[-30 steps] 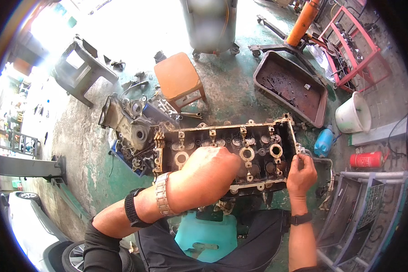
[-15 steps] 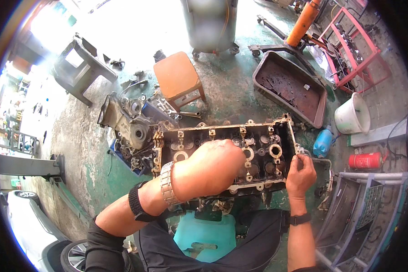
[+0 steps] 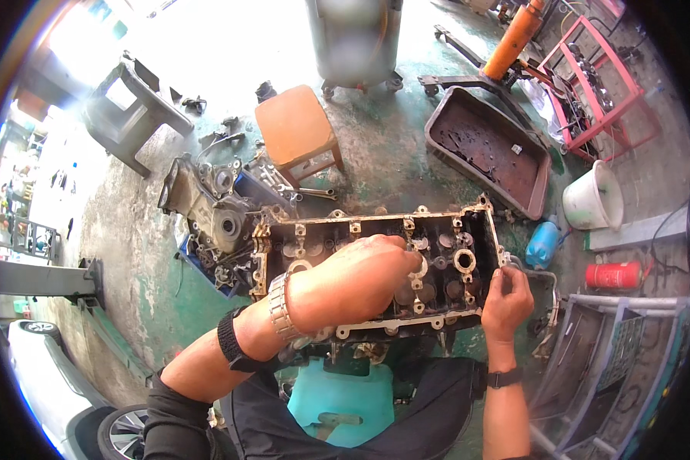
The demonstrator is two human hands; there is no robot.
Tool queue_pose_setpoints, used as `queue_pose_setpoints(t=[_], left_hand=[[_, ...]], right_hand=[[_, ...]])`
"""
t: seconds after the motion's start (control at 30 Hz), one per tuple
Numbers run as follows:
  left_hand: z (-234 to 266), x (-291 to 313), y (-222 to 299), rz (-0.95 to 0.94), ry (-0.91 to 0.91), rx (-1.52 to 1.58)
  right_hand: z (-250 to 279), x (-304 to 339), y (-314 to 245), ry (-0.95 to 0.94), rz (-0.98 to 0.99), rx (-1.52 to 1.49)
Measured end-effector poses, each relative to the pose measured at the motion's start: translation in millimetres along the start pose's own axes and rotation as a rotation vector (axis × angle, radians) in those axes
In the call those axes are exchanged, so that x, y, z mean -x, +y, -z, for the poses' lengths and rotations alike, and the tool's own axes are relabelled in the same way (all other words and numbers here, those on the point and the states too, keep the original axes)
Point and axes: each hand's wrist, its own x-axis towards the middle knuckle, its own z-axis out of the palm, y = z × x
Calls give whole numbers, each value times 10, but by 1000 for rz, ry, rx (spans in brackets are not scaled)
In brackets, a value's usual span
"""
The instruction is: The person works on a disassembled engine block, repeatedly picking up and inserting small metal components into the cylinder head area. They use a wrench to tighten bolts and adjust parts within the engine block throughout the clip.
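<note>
An engine cylinder head (image 3: 376, 320), dark inside with a tan, worn rim, lies lengthwise in front of me above my knees. My left hand (image 3: 360, 277) is curled closed over its middle, back of the hand up. The fingertips point down into the casting, so whatever they hold is hidden. At the right end of the rim, my right hand (image 3: 507, 300) pinches the near-right edge between thumb and fingers. Round bores (image 3: 464, 261) and valve recesses show on the right side of the head.
A turquoise stool (image 3: 341, 399) stands between my legs. Left of the head lie a greasy engine cover (image 3: 207, 199) and loose parts. Beyond are an orange-topped stool (image 3: 295, 126) and a brown tray (image 3: 487, 153). A blue bottle (image 3: 543, 244) and metal rack (image 3: 606, 368) stand right.
My left hand has shifted slightly left, with its fingers still curled over the head. My right hand stays at the right edge. The whole view has moved a little.
</note>
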Motion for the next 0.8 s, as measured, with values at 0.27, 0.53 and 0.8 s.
queue_pose_setpoints(t=[0.27, 0.53, 0.8], left_hand=[[-31, -21, -96, -24, -3, -5], [-72, 109, 35, 36, -373, -201], [46, 193, 120, 106, -125, -135]], right_hand=[[11, 1, -19, -11, -15, 24], [14, 1, -44, -5, -19, 8], [23, -1, -40, -6, -22, 46]])
